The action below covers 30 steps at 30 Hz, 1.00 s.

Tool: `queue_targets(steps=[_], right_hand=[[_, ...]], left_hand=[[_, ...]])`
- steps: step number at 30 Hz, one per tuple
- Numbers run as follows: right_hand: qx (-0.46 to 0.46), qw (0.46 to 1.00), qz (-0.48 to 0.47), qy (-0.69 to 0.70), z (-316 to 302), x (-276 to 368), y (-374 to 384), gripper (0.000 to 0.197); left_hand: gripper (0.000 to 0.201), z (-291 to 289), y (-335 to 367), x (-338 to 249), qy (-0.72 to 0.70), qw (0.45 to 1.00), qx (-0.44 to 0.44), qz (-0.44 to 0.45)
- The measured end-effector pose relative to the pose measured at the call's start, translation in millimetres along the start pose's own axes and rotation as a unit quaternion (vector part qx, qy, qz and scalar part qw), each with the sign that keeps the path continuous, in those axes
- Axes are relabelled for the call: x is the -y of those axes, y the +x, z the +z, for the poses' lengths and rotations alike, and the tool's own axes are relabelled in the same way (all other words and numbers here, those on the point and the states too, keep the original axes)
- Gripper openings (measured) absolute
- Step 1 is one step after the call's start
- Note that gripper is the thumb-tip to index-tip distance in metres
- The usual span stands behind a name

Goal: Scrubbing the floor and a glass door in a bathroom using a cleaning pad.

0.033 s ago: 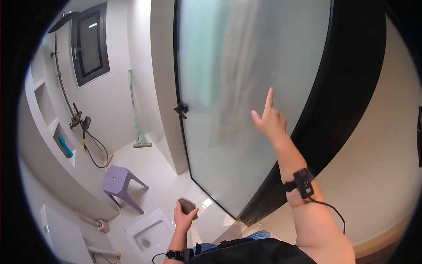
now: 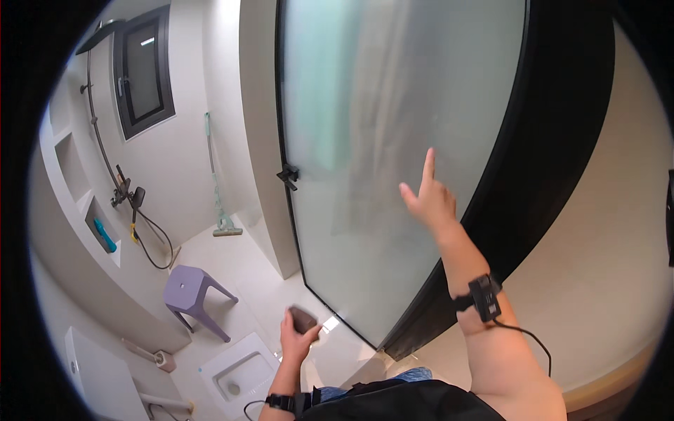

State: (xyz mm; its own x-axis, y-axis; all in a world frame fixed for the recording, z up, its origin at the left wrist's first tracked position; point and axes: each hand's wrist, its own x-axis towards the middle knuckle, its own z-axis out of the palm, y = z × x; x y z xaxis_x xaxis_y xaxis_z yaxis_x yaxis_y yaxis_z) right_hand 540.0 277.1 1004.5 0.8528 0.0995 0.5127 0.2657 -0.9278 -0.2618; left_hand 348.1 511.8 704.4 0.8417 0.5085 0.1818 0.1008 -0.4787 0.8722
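A brown block-shaped object [image 2: 303, 321], perhaps a sponge, is held in my left hand [image 2: 298, 342] between thumb and fingers, over the light floor near the door's bottom edge. My right hand [image 2: 435, 204] is raised in front of the frosted glass door [image 2: 393, 231]. Its index finger points up and its thumb sticks out, while the other fingers are curled. I see nothing in that hand; whether the fingertip touches the glass, I cannot tell. The door has a black frame and a black handle [image 2: 288, 177] at its left edge.
At left stands a purple stool [image 2: 185, 286] near a squat toilet [image 2: 242, 372]. A mop [image 2: 216, 189] leans on the far wall. A shower hose [image 2: 158, 231] hangs by wall niches. A white cabinet-like unit [image 2: 105, 375] fills the lower left.
My left hand has shifted slightly up and to the right with the brown block. My right hand has dropped a little on the glass side.
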Motion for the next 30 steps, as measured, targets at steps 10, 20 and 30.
queue_targets(steps=[10,20,30], right_hand=[[0.212,0.96,-0.111,0.144,54,-125,-193,0.04],[0.181,0.946,0.243,0.118,61,-290,-348,0.031],[0.15,0.945,0.266,0.114,79,-319,-330,0.032]], left_hand=[[0.041,47,148,-297,-0.077,0.865,-0.131,0.478],[0.031,111,195,-370,-0.075,0.765,-0.298,0.567],[0.029,97,202,-386,-0.015,0.75,-0.343,0.566]])
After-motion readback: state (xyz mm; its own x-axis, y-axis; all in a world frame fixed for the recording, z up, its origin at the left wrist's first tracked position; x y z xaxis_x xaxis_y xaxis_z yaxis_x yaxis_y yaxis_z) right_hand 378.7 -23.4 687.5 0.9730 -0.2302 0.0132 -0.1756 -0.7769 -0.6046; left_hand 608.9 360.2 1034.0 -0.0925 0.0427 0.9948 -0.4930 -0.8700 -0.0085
